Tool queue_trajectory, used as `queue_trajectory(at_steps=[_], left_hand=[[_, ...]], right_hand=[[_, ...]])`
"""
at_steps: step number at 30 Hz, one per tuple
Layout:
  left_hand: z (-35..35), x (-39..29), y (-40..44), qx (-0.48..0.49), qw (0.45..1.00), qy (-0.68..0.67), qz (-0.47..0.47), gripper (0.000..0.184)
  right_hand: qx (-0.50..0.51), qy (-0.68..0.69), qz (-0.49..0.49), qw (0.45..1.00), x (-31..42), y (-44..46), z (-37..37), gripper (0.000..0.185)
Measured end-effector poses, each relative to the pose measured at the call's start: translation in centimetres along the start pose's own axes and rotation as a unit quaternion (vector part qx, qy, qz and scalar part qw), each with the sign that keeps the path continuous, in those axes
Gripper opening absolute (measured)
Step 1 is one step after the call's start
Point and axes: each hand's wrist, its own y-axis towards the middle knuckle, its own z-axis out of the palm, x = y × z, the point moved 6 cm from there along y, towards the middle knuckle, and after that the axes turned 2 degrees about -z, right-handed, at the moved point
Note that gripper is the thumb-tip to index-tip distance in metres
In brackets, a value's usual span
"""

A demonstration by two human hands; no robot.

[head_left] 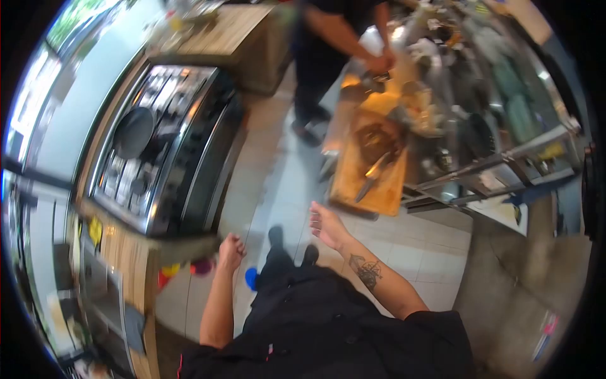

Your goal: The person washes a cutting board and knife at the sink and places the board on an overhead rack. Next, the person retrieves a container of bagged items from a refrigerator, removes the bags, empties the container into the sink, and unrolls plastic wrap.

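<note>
From the head camera, my only view, I have both bare hands hanging over the floor between the hob [170, 136] and the worktop side. My right hand [328, 226] is half unfurled, fingers bent, and I see nothing in it. My left hand [232, 251] is loosely curled, nearest the wooden counter [136, 256] below the hob; how tightly it closes, and whether it hides anything small, I cannot tell.

The relation I read is right hand to knife [374, 176]. The knife lies on the cutting board [386, 197], ahead and to the right, apart from my fingers. Its long axis runs obliquely: handle end towards me, blade pointing away and rightward, beside some blurred dark food [379, 136]. My right hand is clearly the nearer one; a co-worker's hands [380, 65] are beyond the board's far end
</note>
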Motion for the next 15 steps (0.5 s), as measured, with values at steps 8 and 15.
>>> queue_trajectory(at_steps=[8, 15], left_hand=[[-3.2, 6.7, -3.2, -0.086, 0.992, -0.008, -0.096, 0.029], [3.3, 2.6, -1.8, -0.047, 0.998, 0.015, -0.044, 0.031]], right_hand=[[-0.001, 0.146, 0.208, 0.967, -13.2, -1.9, -4.0, 0.036], [-0.004, 0.106, 0.143, 0.984, -7.8, -0.4, -4.8, 0.035]])
